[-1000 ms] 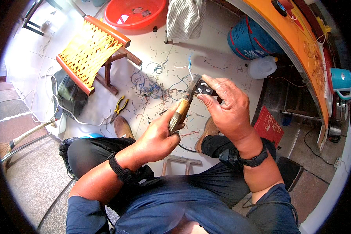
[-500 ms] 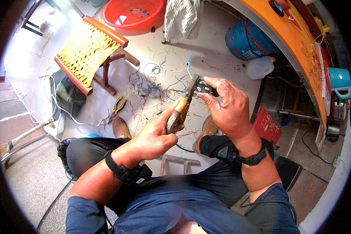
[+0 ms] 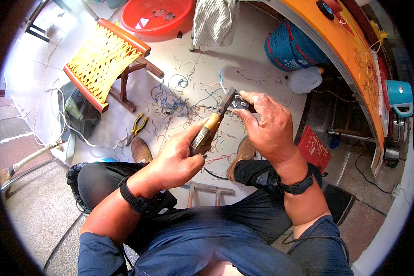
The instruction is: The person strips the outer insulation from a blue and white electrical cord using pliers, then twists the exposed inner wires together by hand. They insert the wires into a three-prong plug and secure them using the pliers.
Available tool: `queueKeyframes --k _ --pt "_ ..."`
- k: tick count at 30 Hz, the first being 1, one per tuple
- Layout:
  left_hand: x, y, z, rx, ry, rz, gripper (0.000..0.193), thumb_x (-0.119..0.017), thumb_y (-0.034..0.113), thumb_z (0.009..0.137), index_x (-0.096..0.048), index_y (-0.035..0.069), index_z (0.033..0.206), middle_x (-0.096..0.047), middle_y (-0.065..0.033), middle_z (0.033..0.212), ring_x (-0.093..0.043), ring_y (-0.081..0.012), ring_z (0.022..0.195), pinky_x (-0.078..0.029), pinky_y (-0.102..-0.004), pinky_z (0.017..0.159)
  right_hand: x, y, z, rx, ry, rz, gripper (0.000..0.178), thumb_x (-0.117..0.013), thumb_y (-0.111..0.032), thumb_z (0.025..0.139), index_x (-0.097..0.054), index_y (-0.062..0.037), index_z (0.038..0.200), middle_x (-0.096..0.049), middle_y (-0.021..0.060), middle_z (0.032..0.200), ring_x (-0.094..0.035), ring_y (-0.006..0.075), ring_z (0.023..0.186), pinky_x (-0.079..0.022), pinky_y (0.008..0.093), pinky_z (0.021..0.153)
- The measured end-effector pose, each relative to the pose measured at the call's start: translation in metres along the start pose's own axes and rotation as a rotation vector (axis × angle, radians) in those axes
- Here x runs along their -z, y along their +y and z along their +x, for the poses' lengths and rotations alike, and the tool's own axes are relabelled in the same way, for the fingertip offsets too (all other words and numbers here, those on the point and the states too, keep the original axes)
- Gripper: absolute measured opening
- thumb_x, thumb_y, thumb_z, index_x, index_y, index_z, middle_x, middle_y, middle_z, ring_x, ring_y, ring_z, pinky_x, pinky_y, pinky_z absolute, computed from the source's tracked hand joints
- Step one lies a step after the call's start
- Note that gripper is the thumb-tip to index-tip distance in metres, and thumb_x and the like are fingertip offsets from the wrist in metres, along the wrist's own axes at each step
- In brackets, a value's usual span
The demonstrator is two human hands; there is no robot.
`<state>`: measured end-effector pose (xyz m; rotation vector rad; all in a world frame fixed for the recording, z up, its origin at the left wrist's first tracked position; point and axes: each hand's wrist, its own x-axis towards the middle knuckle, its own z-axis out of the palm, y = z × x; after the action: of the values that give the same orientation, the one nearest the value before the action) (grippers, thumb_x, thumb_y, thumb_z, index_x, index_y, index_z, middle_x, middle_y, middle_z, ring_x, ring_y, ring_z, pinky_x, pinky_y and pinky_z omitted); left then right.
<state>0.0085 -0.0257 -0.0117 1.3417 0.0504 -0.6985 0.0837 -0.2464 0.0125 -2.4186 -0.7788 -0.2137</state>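
My left hand (image 3: 181,154) is wrapped round the yellow and dark handles of a pair of pliers (image 3: 210,123). Their dark head points up and away, against or just beside a small black part with metal terminals (image 3: 239,103). Between thumb and fingertips, my right hand (image 3: 271,126) pinches that black part from its right side. Whether the jaws grip anything is too small to tell. A short white and blue wire (image 3: 222,79) shows just beyond the pliers' head; its attachment is unclear.
Wire scraps (image 3: 172,103) litter the floor. Yellow-handled pliers (image 3: 139,125) lie near my left shoe. A stool with yellow webbing (image 3: 106,62) stands left, a red basin (image 3: 156,20) beyond. At right are a blue bucket (image 3: 287,48), a plastic jug (image 3: 307,80) and an orange table (image 3: 349,50).
My left hand and the pliers' handles have shifted slightly left and down. The black part has turned a little, its terminals showing more. My right hand has barely moved.
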Motion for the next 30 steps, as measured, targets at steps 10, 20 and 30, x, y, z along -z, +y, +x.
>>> queueKeyframes --k 10,20,30 --pt "-0.006 -0.018 0.0 -0.138 0.151 0.036 0.018 -0.054 -0.003 0.075 -0.055 0.001 0.093 -0.057 -0.0043 0.083 -0.054 -0.0137 0.078 -0.048 -0.0301 0.073 -0.005 0.0 -0.001 -0.004 -0.009 0.015 0.033 -0.075 -0.013 0.082 -0.061 -0.0039 0.11 -0.068 0.0151 0.097 -0.068 0.0345 0.086 -0.054 0.0423 0.074" --pt "0.0 -0.002 -0.004 0.04 0.031 -0.122 0.03 -0.054 -0.004 0.076 -0.056 0.002 0.105 -0.056 0.002 0.092 -0.05 -0.008 0.081 -0.044 -0.0241 0.073 -0.001 0.002 -0.001 0.027 -0.039 -0.001 0.032 -0.075 -0.013 0.082 -0.061 -0.0031 0.109 -0.068 0.0154 0.096 -0.067 0.0346 0.085 -0.054 0.0427 0.073" --pt "0.004 -0.001 -0.005 0.094 -0.013 -0.339 0.033 -0.056 -0.005 0.073 -0.055 0.003 0.106 -0.055 -0.0015 0.103 -0.052 -0.0117 0.098 -0.041 -0.0276 0.091 0.0 -0.002 0.002 0.041 -0.065 -0.008 0.031 -0.073 -0.012 0.082 -0.06 -0.0024 0.109 -0.067 0.0153 0.096 -0.067 0.0336 0.085 -0.053 0.0423 0.071"
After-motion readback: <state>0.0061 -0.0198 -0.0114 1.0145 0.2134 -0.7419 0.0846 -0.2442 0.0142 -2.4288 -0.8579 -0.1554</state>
